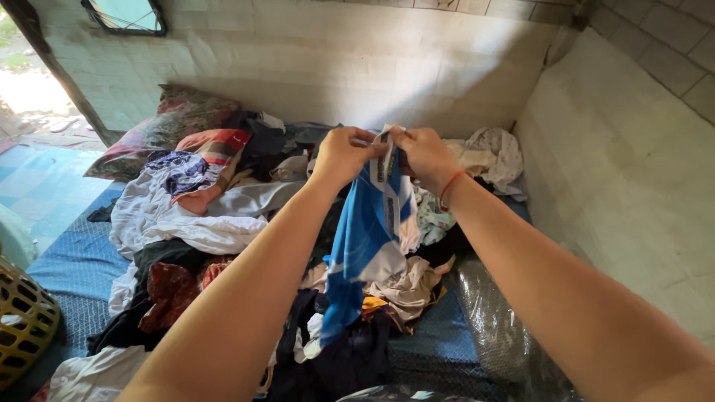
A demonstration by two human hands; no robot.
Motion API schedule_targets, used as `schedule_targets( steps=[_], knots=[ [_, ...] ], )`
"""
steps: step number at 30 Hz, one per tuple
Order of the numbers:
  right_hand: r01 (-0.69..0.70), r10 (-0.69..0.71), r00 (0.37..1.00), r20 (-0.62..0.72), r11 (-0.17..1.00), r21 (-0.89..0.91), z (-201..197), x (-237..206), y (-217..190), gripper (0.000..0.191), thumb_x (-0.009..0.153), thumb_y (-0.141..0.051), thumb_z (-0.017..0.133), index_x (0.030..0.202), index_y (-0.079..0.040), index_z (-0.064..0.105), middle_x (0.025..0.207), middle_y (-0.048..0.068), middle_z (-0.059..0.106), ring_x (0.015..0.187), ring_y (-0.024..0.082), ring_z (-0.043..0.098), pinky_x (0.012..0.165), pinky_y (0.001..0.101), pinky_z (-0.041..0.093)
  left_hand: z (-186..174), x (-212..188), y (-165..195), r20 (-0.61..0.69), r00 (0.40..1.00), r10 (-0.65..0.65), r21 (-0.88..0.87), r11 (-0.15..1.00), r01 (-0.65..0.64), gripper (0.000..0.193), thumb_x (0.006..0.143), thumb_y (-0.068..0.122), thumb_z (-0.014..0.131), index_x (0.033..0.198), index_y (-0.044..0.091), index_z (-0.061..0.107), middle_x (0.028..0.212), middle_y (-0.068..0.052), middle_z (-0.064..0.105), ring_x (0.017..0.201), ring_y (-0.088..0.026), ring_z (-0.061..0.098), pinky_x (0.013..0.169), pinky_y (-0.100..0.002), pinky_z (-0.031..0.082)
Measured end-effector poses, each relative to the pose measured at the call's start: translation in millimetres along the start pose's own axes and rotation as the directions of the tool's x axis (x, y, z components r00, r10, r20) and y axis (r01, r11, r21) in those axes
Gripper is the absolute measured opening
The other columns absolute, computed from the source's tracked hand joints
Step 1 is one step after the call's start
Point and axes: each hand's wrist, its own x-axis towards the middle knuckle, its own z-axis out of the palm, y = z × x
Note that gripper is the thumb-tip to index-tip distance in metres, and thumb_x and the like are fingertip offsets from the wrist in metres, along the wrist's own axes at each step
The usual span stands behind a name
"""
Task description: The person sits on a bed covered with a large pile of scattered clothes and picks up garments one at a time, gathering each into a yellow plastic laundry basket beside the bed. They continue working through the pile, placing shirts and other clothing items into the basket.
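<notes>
— Hands first. What were they doing?

— Both were raised over the bed. The left hand (pixel 344 151) and the right hand (pixel 426 155) sat just beside each other, each with fingers pinched shut on the top edge of a blue-and-white garment (pixel 366 246). A thin red band (pixel 450 187) circled the right wrist.

— And the garment itself?

— It hung straight down from the two grips — shiny blue cloth with white panels and a dark-and-white strip near the top. Its lower end reached into the clothes pile (pixel 223 246) below, though I could not tell whether it touched or only overlapped it in view.

— What lay in that pile?

— White shirts on the left, a dark red patterned piece (pixel 167 294) nearer the edge, black clothes in the foreground, a beige one (pixel 408 286) just right of the hanging cloth. Farther back lay a red-striped piece (pixel 220 145) and a blue-and-white printed one (pixel 181 171), with a floral pillow (pixel 160 126) against the wall.

— Anything around the bed?

— A blue mattress cover (pixel 74 264) showed under the heap. A yellow woven basket (pixel 26 320) stood at the far left, well apart from the hands. On the right, something wrapped in clear plastic (pixel 491 320) lay along the pale block wall (pixel 633 186).
</notes>
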Motion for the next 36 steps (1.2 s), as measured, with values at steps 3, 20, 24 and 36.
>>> schedule_targets(
  steps=[3, 20, 24, 36],
  knots=[
    [-0.049, 0.05, 0.998, 0.043, 0.999, -0.008, 2.0, -4.0, -1.3, 0.042, 0.103, -0.04, 0.055, 0.11, -0.002, 0.072, 0.087, 0.003, 0.071, 0.071, 0.015, 0.067, 0.065, 0.0304, 0.058, 0.0, 6.5, -12.4, -0.101, 0.99, 0.103, 0.124, 0.988, -0.09, 0.037, 0.079, 0.033, 0.079, 0.103, 0.006, 0.081, 0.089, -0.012, 0.079, 0.083, -0.023, 0.076, 0.078, -0.036, 0.058],
    [0.054, -0.012, 0.865, -0.501, 0.996, 0.071, -87.1, 9.1, 0.4, 0.044, 0.095, -0.038, 0.068, 0.113, 0.002, 0.072, 0.106, 0.012, 0.074, 0.092, 0.023, 0.067, 0.082, 0.0397, 0.053, -60.8, 28.1, -57.5, 0.29, 0.937, -0.195, 0.684, 0.727, -0.06, 0.035, 0.08, 0.044, 0.073, 0.102, 0.019, 0.085, 0.101, -0.015, 0.078, 0.101, -0.032, 0.074, 0.093, -0.044, 0.054],
    [-0.061, -0.063, 0.933, -0.355, 0.943, -0.328, -75.4, -8.9, 0.9, 0.042, 0.09, -0.036, 0.074, 0.112, 0.0, 0.073, 0.105, 0.011, 0.072, 0.091, 0.024, 0.064, 0.081, 0.0406, 0.051, -48.2, 37.1, -62.0, 0.027, 0.976, -0.218, 0.371, 0.909, 0.192, 0.044, 0.097, 0.047, 0.063, 0.106, 0.006, 0.076, 0.097, -0.018, 0.074, 0.094, -0.034, 0.07, 0.085, -0.047, 0.053],
    [0.143, -0.088, 0.98, 0.177, 0.934, -0.327, -29.0, -23.1, 23.2, 0.029, 0.094, -0.023, 0.061, 0.116, -0.008, 0.073, 0.103, 0.002, 0.074, 0.091, 0.014, 0.065, 0.078, 0.0333, 0.053, 8.8, 8.3, 7.8, 0.222, 0.916, 0.334, 0.378, 0.837, -0.396, 0.07, 0.058, 0.05, 0.091, 0.104, 0.001, 0.073, 0.099, -0.022, 0.073, 0.091, -0.037, 0.07, 0.08, -0.044, 0.054]
  ],
)
